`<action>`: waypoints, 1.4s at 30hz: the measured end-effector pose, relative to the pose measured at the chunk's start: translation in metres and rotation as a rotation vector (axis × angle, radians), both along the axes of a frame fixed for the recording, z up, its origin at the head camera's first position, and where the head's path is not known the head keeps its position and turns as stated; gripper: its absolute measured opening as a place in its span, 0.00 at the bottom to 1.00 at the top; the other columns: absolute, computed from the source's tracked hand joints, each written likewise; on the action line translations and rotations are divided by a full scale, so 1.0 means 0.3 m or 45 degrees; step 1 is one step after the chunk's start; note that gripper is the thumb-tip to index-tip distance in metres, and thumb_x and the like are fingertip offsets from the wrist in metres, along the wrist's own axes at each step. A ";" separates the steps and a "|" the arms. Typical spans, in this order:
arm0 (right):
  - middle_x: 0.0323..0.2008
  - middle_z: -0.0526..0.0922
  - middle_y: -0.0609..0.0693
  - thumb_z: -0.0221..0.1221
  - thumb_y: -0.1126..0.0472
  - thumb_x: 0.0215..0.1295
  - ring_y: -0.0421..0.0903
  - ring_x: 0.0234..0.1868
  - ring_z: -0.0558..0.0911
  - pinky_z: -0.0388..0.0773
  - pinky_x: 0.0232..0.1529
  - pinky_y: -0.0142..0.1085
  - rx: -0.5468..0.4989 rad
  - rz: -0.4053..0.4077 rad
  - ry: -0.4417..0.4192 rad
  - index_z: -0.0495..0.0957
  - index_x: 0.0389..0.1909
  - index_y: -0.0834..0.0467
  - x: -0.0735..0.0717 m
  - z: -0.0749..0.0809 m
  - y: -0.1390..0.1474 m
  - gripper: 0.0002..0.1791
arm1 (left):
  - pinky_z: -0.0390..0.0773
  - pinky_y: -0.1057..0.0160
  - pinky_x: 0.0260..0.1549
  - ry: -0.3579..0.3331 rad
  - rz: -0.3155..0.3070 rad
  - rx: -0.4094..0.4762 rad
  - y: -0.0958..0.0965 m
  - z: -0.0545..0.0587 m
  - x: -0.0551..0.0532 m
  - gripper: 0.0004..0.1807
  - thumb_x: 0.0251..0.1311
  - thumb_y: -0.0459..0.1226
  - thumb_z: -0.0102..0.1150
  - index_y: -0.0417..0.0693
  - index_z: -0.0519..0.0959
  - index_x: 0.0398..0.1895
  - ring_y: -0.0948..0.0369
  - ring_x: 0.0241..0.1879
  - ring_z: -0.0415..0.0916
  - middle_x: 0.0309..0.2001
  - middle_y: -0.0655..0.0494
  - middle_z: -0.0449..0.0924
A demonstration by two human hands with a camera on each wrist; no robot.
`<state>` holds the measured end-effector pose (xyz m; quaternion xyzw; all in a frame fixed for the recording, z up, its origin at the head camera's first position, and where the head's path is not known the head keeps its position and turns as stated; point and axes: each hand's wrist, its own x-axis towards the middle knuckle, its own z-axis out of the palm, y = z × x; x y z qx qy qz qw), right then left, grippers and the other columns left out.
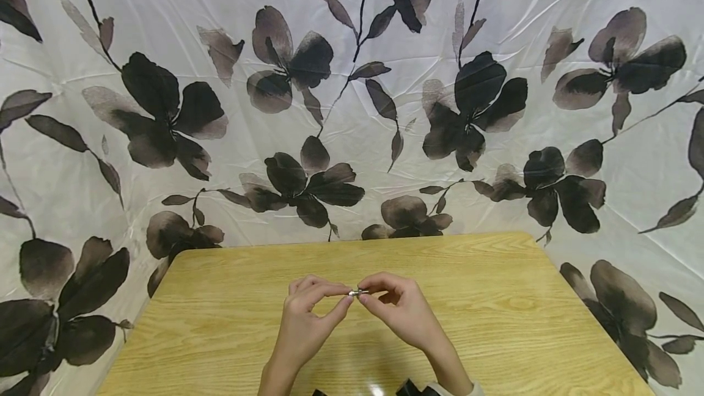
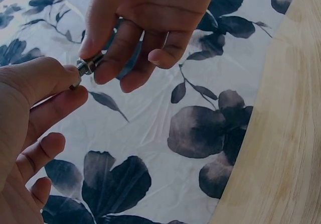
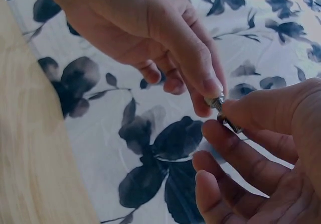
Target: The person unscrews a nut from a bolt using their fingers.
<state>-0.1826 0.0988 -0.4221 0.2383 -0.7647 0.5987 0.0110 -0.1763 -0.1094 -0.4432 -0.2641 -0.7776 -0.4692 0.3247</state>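
Observation:
A small silvery bolt (image 1: 354,293) is held level between both hands, above the table. My left hand (image 1: 308,319) pinches one end of it between thumb and index finger. From the other side, my right hand (image 1: 401,310) has thumb and index finger at what looks like a nut (image 2: 84,66) on the shank. Past the right fingertips the threaded end (image 3: 233,126) sticks out in the right wrist view. The fingertips partly cover the bolt and nut. The other fingers of both hands are loosely bent and touch neither part.
A light wood-grain table (image 1: 220,335) lies beneath the hands, with rounded far corners. White cloth with dark flowers (image 1: 385,139) hangs behind it and along both sides. Dark objects (image 1: 409,387) poke in at the bottom edge of the head view.

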 end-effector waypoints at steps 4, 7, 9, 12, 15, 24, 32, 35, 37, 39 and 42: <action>0.46 0.87 0.53 0.65 0.61 0.70 0.43 0.47 0.84 0.82 0.46 0.36 -0.032 0.012 0.034 0.85 0.48 0.57 0.002 0.001 0.000 0.08 | 0.63 0.58 0.50 -0.008 0.007 0.004 0.000 0.001 0.000 0.13 0.51 0.30 0.78 0.56 0.90 0.38 0.65 0.40 0.79 0.36 0.66 0.90; 0.51 0.86 0.56 0.65 0.62 0.70 0.46 0.52 0.83 0.82 0.49 0.36 -0.060 0.011 0.044 0.83 0.52 0.57 0.001 0.003 -0.003 0.12 | 0.64 0.58 0.50 -0.030 0.016 0.009 -0.001 0.004 0.003 0.14 0.51 0.31 0.78 0.57 0.90 0.38 0.66 0.40 0.79 0.36 0.68 0.89; 0.54 0.85 0.56 0.64 0.61 0.72 0.46 0.55 0.82 0.82 0.50 0.36 -0.062 0.000 0.027 0.82 0.56 0.58 0.000 0.005 -0.004 0.15 | 0.63 0.58 0.49 -0.039 0.018 0.012 -0.001 0.007 0.004 0.14 0.51 0.31 0.78 0.58 0.90 0.38 0.67 0.40 0.79 0.36 0.68 0.89; 0.55 0.85 0.57 0.61 0.57 0.75 0.46 0.56 0.83 0.82 0.51 0.35 -0.043 -0.018 -0.038 0.81 0.59 0.58 -0.005 0.005 -0.005 0.16 | 0.63 0.58 0.49 -0.041 0.017 0.015 -0.003 0.009 0.004 0.13 0.52 0.31 0.78 0.58 0.90 0.38 0.66 0.39 0.78 0.36 0.66 0.90; 0.51 0.87 0.56 0.58 0.53 0.77 0.47 0.52 0.85 0.83 0.49 0.36 -0.003 -0.025 -0.107 0.84 0.55 0.58 -0.009 0.003 -0.004 0.16 | 0.63 0.57 0.49 -0.021 0.012 0.016 -0.003 0.009 0.002 0.12 0.52 0.31 0.78 0.56 0.90 0.38 0.66 0.39 0.78 0.35 0.65 0.90; 0.35 0.90 0.52 0.58 0.50 0.77 0.44 0.41 0.86 0.85 0.44 0.43 0.075 -0.025 -0.128 0.89 0.41 0.56 -0.009 0.000 -0.002 0.16 | 0.62 0.58 0.50 0.002 0.003 0.011 -0.001 0.009 0.003 0.13 0.52 0.31 0.78 0.56 0.90 0.38 0.66 0.39 0.78 0.36 0.64 0.90; 0.37 0.89 0.52 0.60 0.52 0.76 0.43 0.43 0.86 0.83 0.45 0.36 0.058 -0.010 -0.108 0.88 0.43 0.55 -0.005 0.004 -0.002 0.13 | 0.63 0.58 0.50 0.029 0.015 0.002 0.002 0.008 0.004 0.14 0.50 0.30 0.79 0.57 0.90 0.37 0.66 0.39 0.78 0.36 0.66 0.90; 0.39 0.89 0.54 0.61 0.53 0.75 0.44 0.43 0.86 0.83 0.44 0.34 0.053 -0.005 -0.103 0.88 0.45 0.55 -0.004 0.003 -0.001 0.12 | 0.63 0.58 0.49 0.075 0.022 0.002 0.005 0.006 0.002 0.15 0.48 0.29 0.79 0.57 0.90 0.37 0.65 0.37 0.78 0.35 0.66 0.90; 0.41 0.89 0.56 0.62 0.54 0.74 0.45 0.43 0.87 0.83 0.44 0.35 0.038 0.002 -0.106 0.88 0.46 0.56 -0.003 0.002 -0.002 0.11 | 0.62 0.57 0.49 0.102 0.028 -0.001 0.006 0.004 0.000 0.16 0.47 0.29 0.80 0.57 0.90 0.37 0.64 0.37 0.77 0.34 0.65 0.90; 0.43 0.89 0.57 0.63 0.55 0.73 0.46 0.43 0.87 0.84 0.44 0.35 0.028 0.000 -0.108 0.88 0.46 0.56 -0.002 0.000 -0.002 0.10 | 0.62 0.57 0.48 0.104 0.029 -0.007 0.005 0.004 0.001 0.16 0.47 0.29 0.80 0.58 0.90 0.37 0.64 0.37 0.77 0.34 0.65 0.89; 0.43 0.89 0.56 0.65 0.57 0.71 0.44 0.43 0.86 0.83 0.45 0.35 0.028 -0.011 -0.086 0.87 0.45 0.55 -0.003 -0.004 -0.002 0.09 | 0.62 0.56 0.48 0.087 0.019 -0.019 0.002 0.005 0.003 0.16 0.47 0.28 0.79 0.58 0.89 0.36 0.65 0.37 0.77 0.34 0.65 0.89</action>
